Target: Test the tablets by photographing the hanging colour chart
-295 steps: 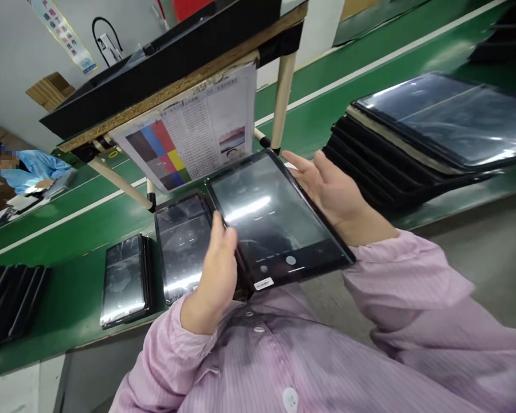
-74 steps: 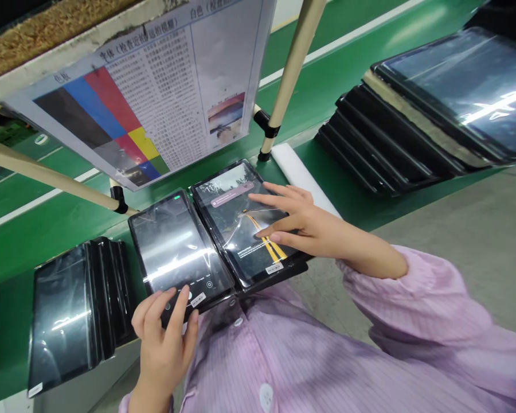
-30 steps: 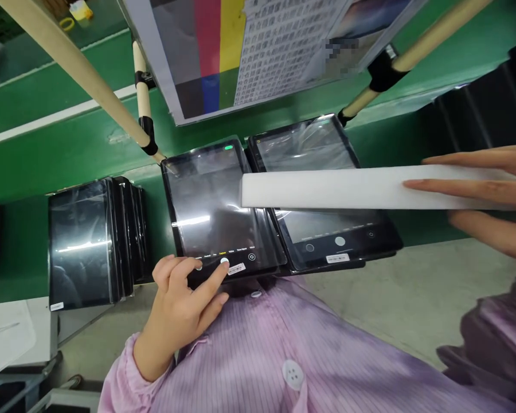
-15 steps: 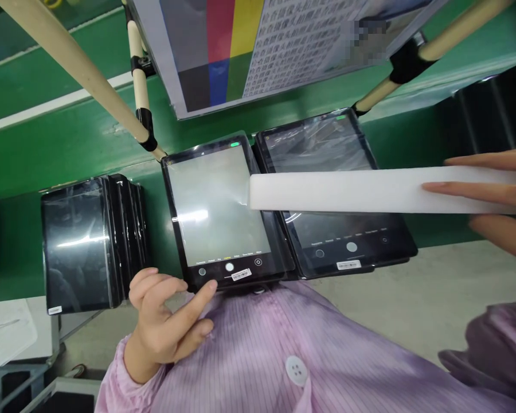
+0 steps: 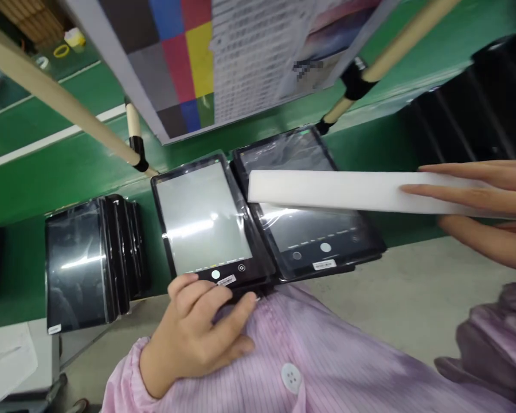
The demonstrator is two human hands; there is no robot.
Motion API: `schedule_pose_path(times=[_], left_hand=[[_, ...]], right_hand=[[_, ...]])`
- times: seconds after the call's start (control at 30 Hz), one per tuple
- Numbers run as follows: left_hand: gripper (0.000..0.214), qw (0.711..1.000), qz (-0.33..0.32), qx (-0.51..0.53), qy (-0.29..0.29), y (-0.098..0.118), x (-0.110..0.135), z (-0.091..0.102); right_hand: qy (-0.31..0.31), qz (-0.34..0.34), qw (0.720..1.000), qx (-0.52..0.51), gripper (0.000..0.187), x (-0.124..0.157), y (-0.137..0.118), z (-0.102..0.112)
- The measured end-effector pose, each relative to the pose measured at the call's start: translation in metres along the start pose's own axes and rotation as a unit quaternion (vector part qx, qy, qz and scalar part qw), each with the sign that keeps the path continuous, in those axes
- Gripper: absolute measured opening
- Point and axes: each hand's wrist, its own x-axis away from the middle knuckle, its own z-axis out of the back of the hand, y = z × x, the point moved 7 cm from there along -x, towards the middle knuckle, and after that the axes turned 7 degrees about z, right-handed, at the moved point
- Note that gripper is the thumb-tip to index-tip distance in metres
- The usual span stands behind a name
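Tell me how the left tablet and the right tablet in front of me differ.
The left tablet has a pale, bright screen; the right tablet has a dark grey one. The white bar hides a strip of the right tablet from view, but not the left tablet's screen. Both have a round white on-screen button and a white label.

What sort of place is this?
Probably a factory or workshop: there's a long green worktop, a stack of tablets beside two lit tablets, and a printed colour chart beyond them.
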Motion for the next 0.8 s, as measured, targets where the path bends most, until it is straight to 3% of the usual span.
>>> schedule_pose_path(times=[0.1, 0.23, 0.3, 0.47, 0.67, 0.8], left_hand=[[0.029, 0.999, -0.017, -0.008, -0.038, 0.023, -0.027, -0.022], [0.031, 0.997, -0.025, -0.022, -0.071, 0.047, -0.056, -0.047], [0.033, 0.995, -0.017, -0.044, -0.091, 0.054, -0.066, -0.056], [0.036, 0.985, 0.007, -0.118, -0.128, 0.064, -0.080, -0.072], [0.038, 0.977, 0.015, -0.148, -0.153, 0.066, -0.085, -0.089], [0.039, 0.979, 0.003, -0.130, -0.157, 0.063, -0.083, -0.083]], right_hand=[[0.016, 0.059, 0.998, 0.001, 0.032, 0.027, 0.011, 0.010], [-0.005, -0.026, 0.998, 0.050, 0.035, 0.065, 0.037, 0.022], [-0.003, -0.030, 0.997, 0.070, 0.035, 0.076, 0.042, 0.028], [0.027, 0.035, 0.994, 0.095, 0.038, 0.081, 0.035, 0.037], [0.049, 0.055, 0.993, 0.092, 0.036, 0.077, 0.034, 0.032], [0.061, 0.056, 0.993, 0.088, 0.034, 0.079, 0.039, 0.029]])
